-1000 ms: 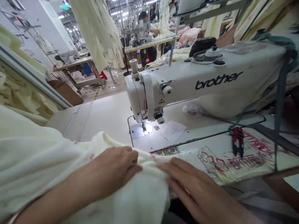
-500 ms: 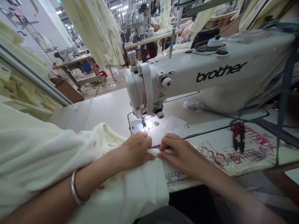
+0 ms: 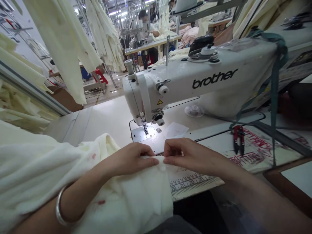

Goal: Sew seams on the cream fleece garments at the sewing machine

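Both hands are closed on the same folded edge of the cream fabric [image 3: 136,198]: the left hand [image 3: 131,158] lies over the cloth and pinches the edge between thumb and fingers, and the right hand [image 3: 187,155] pinches it with curled fingers just beside, so that the fingertips almost meet. The fabric lies at the front of the counter [image 3: 109,115], with most of its bulk over the left forearm and hanging down over the counter edge. In my judgement this weight is the main risk: it can pull the fold open or drag the edge crooked if one pinch loosens. The needle [image 3: 145,129] of the sewing machine [image 3: 195,79] is near, just behind the hands, so fingers that go too far forward could be hurt. A small paper slip [image 3: 175,130] lies on the machine bed near the needle plate and could get caught under the cloth. A clear bobbin [image 3: 194,110] lies further back, the red thread snips [image 3: 239,139] lie well to the right on a printed sheet [image 3: 260,151], and a measuring tape [image 3: 192,182] runs along the counter edge, its left end under the fabric. Between the hands and the needle nothing stands.
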{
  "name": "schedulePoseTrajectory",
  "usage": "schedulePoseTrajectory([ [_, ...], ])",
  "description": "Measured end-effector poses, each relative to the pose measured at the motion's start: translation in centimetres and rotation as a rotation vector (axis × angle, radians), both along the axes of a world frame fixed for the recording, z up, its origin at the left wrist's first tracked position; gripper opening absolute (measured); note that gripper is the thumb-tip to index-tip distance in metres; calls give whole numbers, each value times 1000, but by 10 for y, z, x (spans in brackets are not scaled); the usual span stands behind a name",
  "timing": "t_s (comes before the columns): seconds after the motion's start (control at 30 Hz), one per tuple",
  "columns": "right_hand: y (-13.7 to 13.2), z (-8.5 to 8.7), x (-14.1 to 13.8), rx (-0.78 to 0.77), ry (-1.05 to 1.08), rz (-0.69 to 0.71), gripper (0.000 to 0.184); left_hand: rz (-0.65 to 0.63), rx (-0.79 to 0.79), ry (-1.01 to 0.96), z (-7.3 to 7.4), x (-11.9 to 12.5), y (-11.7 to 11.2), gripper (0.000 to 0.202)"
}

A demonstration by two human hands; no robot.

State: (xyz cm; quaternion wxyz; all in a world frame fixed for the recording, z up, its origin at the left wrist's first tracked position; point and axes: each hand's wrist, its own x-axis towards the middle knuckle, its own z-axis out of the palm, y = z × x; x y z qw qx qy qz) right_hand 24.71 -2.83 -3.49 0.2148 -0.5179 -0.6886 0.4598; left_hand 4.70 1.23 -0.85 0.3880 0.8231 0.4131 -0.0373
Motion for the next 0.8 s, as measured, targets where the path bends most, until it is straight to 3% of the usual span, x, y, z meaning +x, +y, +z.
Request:
schedulePoseTrajectory([
  [0.17,0,1,3,-15,70,26,10,92,14,-38,-3,0,-4,25],
  [0.3,0,2,4,-155,105,92,31,121,38,-48,-4,-3,-8,23],
  [0.5,1,1,-2,-54,-84,-22,15,191,72,-51,-10,-1,-10,23],
  [0.8,66,-7,-16,92,-300,-110,10,493,22,-13,-28,16,39,25],
])
